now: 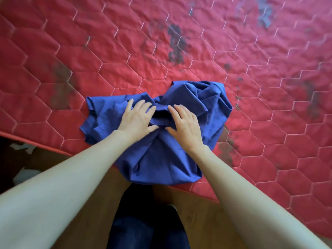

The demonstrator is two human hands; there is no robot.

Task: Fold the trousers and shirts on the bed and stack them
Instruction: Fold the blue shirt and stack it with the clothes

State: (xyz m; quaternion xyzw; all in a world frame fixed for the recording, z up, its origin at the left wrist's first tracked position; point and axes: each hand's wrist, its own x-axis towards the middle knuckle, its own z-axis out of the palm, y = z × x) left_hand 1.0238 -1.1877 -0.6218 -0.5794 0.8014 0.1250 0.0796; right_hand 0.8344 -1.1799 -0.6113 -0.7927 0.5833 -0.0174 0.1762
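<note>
On quilted red bed, hands flatten crumpled blue garment.

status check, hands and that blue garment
Left hand and right hand open, flat on crumpled blue cotton garment. Garment unfolded at edge of red quilted mattress. Nothing in the way.

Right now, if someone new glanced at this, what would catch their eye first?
First the crumpled blue garment, bunched near the front edge of the red quilted mattress. Next the two bare hands lying flat on it side by side, left hand and right hand, fingers spread. Then the dark stains farther back on the mattress.
</note>
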